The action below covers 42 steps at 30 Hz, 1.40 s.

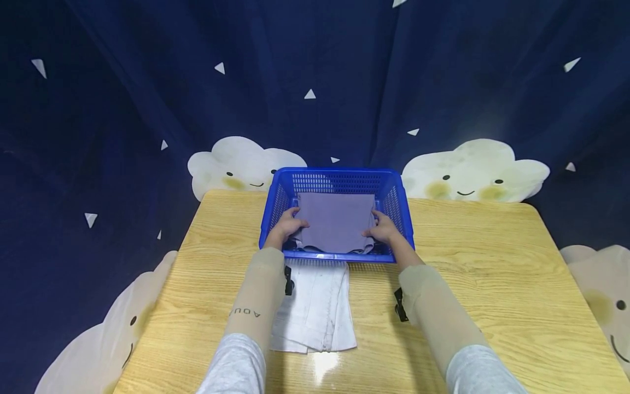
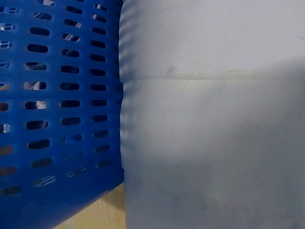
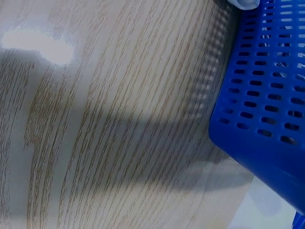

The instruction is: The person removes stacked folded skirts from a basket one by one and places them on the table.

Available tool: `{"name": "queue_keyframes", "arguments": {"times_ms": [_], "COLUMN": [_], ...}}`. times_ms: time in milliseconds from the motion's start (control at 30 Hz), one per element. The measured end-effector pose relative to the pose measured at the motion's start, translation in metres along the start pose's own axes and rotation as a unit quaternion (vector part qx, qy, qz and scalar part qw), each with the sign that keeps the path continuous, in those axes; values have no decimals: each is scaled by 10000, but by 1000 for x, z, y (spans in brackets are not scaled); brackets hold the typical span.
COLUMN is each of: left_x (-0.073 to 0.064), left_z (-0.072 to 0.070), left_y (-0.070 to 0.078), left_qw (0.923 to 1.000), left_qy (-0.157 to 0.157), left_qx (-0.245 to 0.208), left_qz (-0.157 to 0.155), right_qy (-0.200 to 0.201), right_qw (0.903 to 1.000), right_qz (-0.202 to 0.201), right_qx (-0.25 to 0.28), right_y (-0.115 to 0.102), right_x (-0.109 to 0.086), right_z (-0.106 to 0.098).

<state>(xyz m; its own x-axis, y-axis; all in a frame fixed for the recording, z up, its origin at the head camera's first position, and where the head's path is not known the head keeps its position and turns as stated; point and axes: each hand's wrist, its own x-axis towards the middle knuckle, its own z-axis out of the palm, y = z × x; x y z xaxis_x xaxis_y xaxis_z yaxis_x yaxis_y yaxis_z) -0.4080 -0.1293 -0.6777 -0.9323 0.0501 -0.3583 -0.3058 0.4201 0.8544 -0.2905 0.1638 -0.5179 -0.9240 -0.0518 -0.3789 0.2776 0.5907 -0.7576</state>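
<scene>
Left hand and right hand pinch purple cloth inside the basket's near edge; I judge it limp, light: hold opposite sides.

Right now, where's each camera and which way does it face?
Head: worn on the head, facing forward and down at purple cloth in the blue basket; left hand, right hand and arms show.
Left wrist: worn there, facing white cloth and basket side; no hand clearly visible.
Right wrist: worn there, facing table and basket corner; again none.
Head and left wrist share the white cloth.
</scene>
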Motion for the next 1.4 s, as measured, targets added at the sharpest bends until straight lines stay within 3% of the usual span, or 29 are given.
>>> {"name": "queue_keyframes", "arguments": {"times_ms": [33, 67, 133, 167, 200, 267, 400, 500, 800, 933, 967, 1033, 1100, 1267, 1333, 1400], "left_x": [-24, -35, -39, -25, 4, 38, 72, 83, 91, 95, 90, 65, 24, -104, -138, -155], "left_z": [-3, -5, -5, -3, 1, 5, 8, 10, 12, 11, 11, 8, 3, -13, -18, -20], "left_y": [20, 29, 34, 22, -1, -29, -56, -64, -68, -73, -70, -50, -17, 86, 113, 126], "left_qw": [10000, 10000, 10000, 9999, 9998, 9996, 9996, 9994, 9992, 9982, 9976, 9971, 9969, 9986, 9992, 9993], "left_qy": [-14, 38, 82, 120, 158, 227, 227, 233, 264, 293, 312, 310, 343, 246, 141, 95], "left_qx": [9, 36, 17, 20, 31, 58, 37, 66, 122, 59, 37, 17, 50, 89, -19, -52], "left_qz": [-13, -3, 15, 51, 76, 130, 179, 229, 260, 511, 619, 691, 709, 465, 377, 364], "right_qy": [5, 8, 28, 41, 55, 79, 116, 141, 122, 143, 150, 142, 125, 63, 69, 78], "right_qw": [10000, 10000, 10000, 10000, 10000, 9999, 9999, 9997, 9997, 9995, 9995, 9993, 9990, 9984, 9982, 9980], "right_qz": [-10, -25, -45, -51, -52, -55, -46, -51, -156, -257, -281, -338, -408, -529, -571, -621], "right_qx": [7, 5, 22, 31, 35, 36, 105, 195, 140, 60, 61, 103, 148, 193, 176, 134], "right_y": [0, 0, -1, -1, -1, -1, -3, -4, -4, -4, -5, -6, -7, -10, -12, -13], "right_x": [0, 0, 0, 0, 0, 0, -2, -3, -3, -4, -5, -6, -7, -11, -12, -14], "right_z": [0, 0, 0, 0, 0, -1, -1, -2, -3, -4, -5, -6, -6, -9, -9, -10]}}
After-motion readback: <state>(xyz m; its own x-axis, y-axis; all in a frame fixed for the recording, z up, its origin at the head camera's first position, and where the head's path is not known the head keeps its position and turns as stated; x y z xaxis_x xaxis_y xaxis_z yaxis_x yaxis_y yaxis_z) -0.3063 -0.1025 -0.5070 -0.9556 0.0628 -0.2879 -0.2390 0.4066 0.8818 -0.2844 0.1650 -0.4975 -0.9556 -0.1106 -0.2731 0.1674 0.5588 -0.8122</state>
